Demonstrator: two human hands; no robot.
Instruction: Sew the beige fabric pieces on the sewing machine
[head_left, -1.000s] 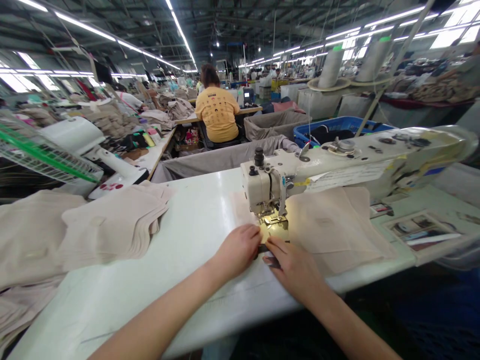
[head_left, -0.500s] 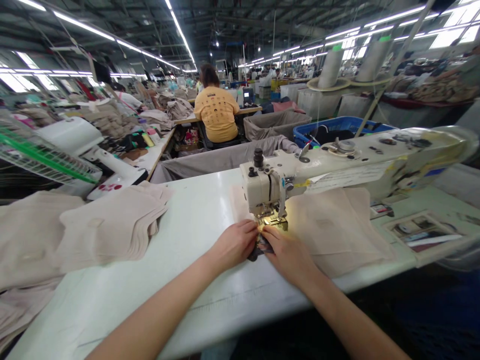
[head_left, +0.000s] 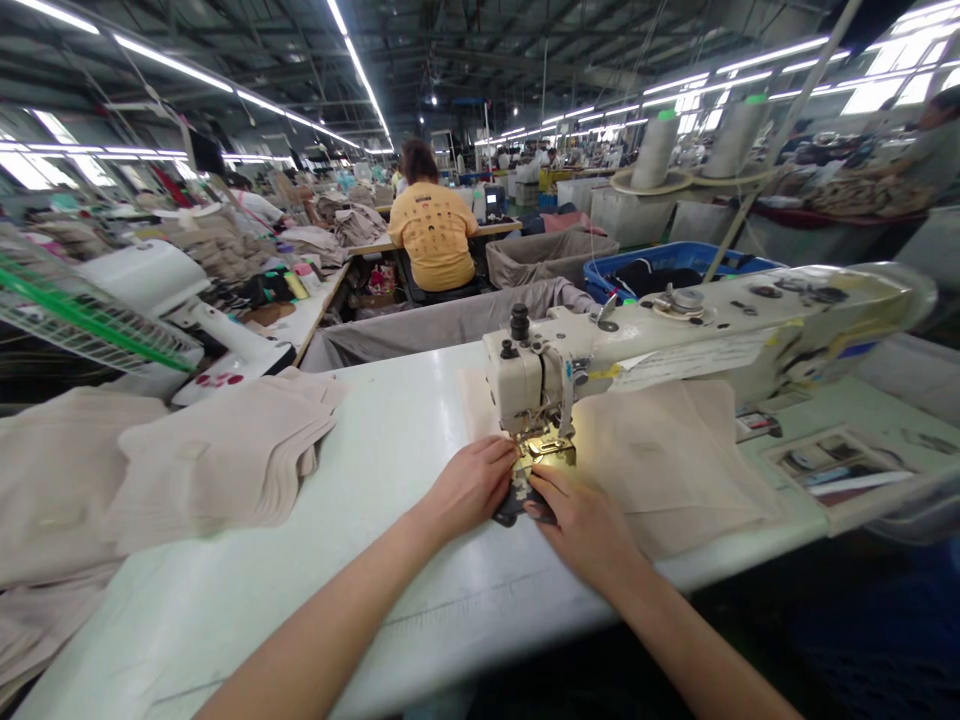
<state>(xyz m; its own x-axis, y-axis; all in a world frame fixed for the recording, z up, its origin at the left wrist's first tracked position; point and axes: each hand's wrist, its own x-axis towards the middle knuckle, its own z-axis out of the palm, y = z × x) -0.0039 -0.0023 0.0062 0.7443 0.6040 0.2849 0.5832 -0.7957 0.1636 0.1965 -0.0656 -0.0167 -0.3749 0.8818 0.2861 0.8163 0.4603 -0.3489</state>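
Note:
At the sewing machine's head [head_left: 517, 380], both of my hands are close to the lit needle area. My left hand [head_left: 474, 485] has its fingers pressed together just left of the presser foot; what they pinch, if anything, is hidden. To the right, my right hand [head_left: 585, 525] rests at the dark metal plate [head_left: 517, 500], thumb and index finger apart with no cloth visible between them. A beige fabric panel [head_left: 660, 465] lies flat under the machine arm, right of the needle. More beige cloth [head_left: 475, 400] shows behind the head on the left.
A stack of beige fabric pieces [head_left: 217, 450] lies on the table's left side, near a white fan [head_left: 150, 270]. At the right is a tray of small tools [head_left: 840, 465]. Beyond the table are a grey cloth bin [head_left: 420, 325], a blue basket [head_left: 600, 275] and a seated person [head_left: 435, 235].
My right hand has drawn slightly back and right from the needle, and more of the dark plate shows between my hands. My left hand stays nearly in place.

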